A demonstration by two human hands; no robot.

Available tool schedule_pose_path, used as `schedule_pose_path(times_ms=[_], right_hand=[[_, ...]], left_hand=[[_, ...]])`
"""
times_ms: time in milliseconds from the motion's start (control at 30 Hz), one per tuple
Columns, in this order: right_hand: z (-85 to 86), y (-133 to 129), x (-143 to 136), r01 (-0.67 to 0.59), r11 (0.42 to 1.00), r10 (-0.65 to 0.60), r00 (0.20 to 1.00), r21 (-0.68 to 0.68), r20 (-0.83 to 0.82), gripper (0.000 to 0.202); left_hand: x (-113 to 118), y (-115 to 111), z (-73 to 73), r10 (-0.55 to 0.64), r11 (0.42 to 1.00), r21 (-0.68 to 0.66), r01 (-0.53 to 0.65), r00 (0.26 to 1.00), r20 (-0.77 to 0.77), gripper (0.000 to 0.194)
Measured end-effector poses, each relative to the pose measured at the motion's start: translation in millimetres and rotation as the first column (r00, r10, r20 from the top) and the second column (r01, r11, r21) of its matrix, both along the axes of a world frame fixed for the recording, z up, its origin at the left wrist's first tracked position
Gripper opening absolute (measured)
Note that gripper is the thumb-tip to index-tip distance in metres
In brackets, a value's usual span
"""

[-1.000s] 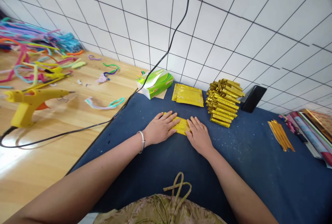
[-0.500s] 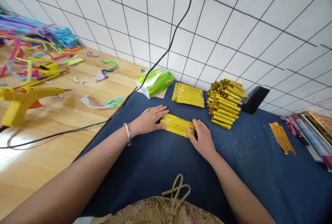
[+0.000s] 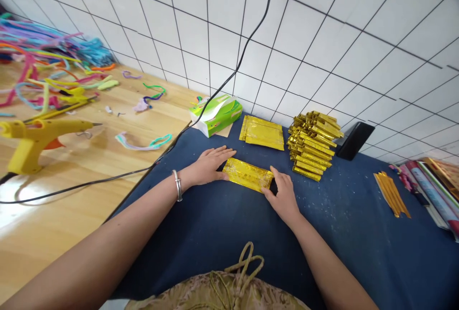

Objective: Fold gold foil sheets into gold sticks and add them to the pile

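Folded gold foil sheet: long shiny rectangle, flat on blue cloth, slightly angled, far-left to near-right. Ends touched by left and right fingertips, middle bare.

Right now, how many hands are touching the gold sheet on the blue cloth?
2: left hand at the gold sheet's left end, right hand at its right end.
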State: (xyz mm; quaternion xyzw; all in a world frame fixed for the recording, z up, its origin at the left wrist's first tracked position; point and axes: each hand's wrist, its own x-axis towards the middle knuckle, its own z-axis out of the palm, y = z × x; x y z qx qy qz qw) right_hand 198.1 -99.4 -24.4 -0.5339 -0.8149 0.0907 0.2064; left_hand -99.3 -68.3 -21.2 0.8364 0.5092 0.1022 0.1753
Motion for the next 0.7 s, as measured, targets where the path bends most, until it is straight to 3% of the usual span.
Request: schedule_pose_path(times_ms=[433, 700], right_hand=[[9.9, -5.9, -2.3, -0.009, 0.999, 0.012, 0.996, 0.034, -0.086, 0.053], [6.1, -3.6, -2.3, -0.088, 0.994, 0.097, 0.985, 0.069, -0.143, 0.019]], left_hand=[[6.4, -3.7, 5.5, -0.01, 0.999, 0.035, 0.006, 0.994, 0.105, 0.074], [6.9, -4.1, 4.0, -0.033, 0.996, 0.091, 0.02, 0.989, 0.146, 0.078]])
